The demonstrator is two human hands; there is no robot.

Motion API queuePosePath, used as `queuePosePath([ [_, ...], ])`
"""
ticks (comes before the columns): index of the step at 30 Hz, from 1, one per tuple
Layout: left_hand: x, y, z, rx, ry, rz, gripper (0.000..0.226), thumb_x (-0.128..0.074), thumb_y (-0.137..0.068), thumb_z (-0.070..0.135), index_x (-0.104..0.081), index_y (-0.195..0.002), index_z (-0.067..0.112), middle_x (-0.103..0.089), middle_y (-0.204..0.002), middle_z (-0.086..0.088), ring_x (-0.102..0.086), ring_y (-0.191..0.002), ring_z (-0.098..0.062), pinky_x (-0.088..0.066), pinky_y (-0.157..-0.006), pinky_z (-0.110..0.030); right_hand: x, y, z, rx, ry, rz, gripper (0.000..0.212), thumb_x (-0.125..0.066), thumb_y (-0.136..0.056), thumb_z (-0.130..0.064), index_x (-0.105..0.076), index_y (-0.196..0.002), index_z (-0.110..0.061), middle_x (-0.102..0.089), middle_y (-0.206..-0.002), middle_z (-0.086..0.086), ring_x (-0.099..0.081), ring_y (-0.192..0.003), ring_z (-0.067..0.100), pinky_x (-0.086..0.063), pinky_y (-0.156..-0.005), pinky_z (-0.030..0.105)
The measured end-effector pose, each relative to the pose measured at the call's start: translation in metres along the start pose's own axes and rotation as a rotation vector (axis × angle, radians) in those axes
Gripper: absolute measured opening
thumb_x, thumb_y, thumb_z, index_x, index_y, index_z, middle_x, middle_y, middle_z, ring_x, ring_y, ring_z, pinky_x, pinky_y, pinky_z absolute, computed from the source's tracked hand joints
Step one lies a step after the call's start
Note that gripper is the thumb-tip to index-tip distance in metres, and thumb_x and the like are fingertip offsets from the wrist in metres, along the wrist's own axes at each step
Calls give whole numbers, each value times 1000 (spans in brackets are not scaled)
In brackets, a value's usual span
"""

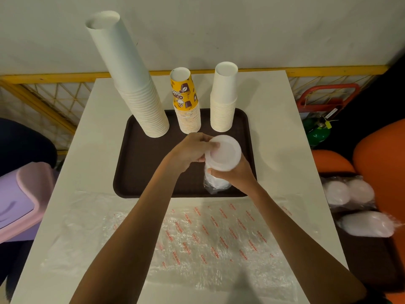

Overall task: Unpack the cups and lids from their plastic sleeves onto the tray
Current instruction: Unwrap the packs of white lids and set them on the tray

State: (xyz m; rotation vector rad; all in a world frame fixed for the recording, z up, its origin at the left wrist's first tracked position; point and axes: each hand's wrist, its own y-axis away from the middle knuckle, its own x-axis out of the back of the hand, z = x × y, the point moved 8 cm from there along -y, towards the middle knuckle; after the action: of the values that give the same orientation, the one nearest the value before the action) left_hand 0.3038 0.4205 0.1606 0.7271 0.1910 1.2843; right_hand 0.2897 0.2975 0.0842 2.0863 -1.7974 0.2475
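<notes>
Head cam: unsleeving step, over the tray [122,172]
Cups [223,102] stand at its far edge. Right hand [237,175] wraps the lid stack [224,153] above its near-right corner, left hand [191,150] pinches the stack's top. Next, probably: slide the plastic sleeve [215,184] off, stack goes down on the tray.

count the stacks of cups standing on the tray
3, all upright along the far side of the brown tray: a tall white stack at the left, a yellow printed stack in the middle, and a shorter white stack at the right. None looks hidden.
</notes>
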Motion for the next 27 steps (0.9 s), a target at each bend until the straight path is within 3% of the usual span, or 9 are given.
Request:
queuePosePath([
  [4,53,7,-39,34,460,192,13,-59,-92,15,-57,-105,13,-58,-106,-3,-54,-95,-17,-48,-71,-23,1,6,3,17,-25,50,86,-86,-65,-27,-35,-135,-27,-44,-125,-13,-42,-117,6,-39,-94,17],
  [8,111,14,-105,124,536,537,24,-64,-89,11,-54,-111,10,-55,-108,-4,-55,-96,-19,-50,-72,-25,-2,10,3,37,-3,95,87,-85,-66,-22,-35,-138,-18,-40,-125,-13,-38,-117,4,-33,-99,18],
  [12,140,20,-172,224,472,734,28,-66,-86,8,-57,-112,5,-58,-114,-12,-55,-101,-26,-53,-74,-31,-5,11,4,64,-40,127,88,-86,-66,-17,-36,-138,-9,-45,-130,-2,-41,-119,10,-36,-108,32],
  [14,148,23,-196,264,398,787,33,-66,-85,8,-57,-116,5,-60,-118,-16,-55,-99,-27,-54,-71,-32,-6,11,3,88,-33,144,91,-85,-63,-26,-36,-137,-8,-47,-133,6,-42,-120,11,-37,-107,32],
  [16,152,24,-209,279,322,816,34,-66,-86,9,-57,-118,5,-60,-118,-17,-57,-101,-28,-56,-78,-37,-7,10,2,112,-23,153,92,-86,-61,-29,-37,-137,-8,-47,-134,9,-42,-120,13,-37,-107,34],
  [19,157,25,-210,255,212,853,32,-65,-87,11,-57,-117,5,-62,-118,-16,-59,-104,-30,-55,-85,-40,-7,9,0,130,-16,169,88,-86,-63,-16,-38,-136,-7,-47,-134,11,-42,-120,14,-39,-107,40],
  [24,158,22,-203,257,-82,857,29,-61,-90,11,-59,-118,4,-59,-121,-15,-59,-104,-30,-47,-80,-29,-10,9,1,144,7,187,91,-85,-63,-34,-38,-136,-8,-48,-133,10,-44,-120,15,-41,-103,37],
  [27,153,27,-198,248,-119,895,37,-60,-91,10,-53,-127,5,-48,-129,-14,-56,-108,-31,-48,-88,-31,-10,11,-1,149,6,199,89,-84,-63,-35,-38,-135,-8,-48,-131,10,-44,-118,14,-43,-103,40],
])
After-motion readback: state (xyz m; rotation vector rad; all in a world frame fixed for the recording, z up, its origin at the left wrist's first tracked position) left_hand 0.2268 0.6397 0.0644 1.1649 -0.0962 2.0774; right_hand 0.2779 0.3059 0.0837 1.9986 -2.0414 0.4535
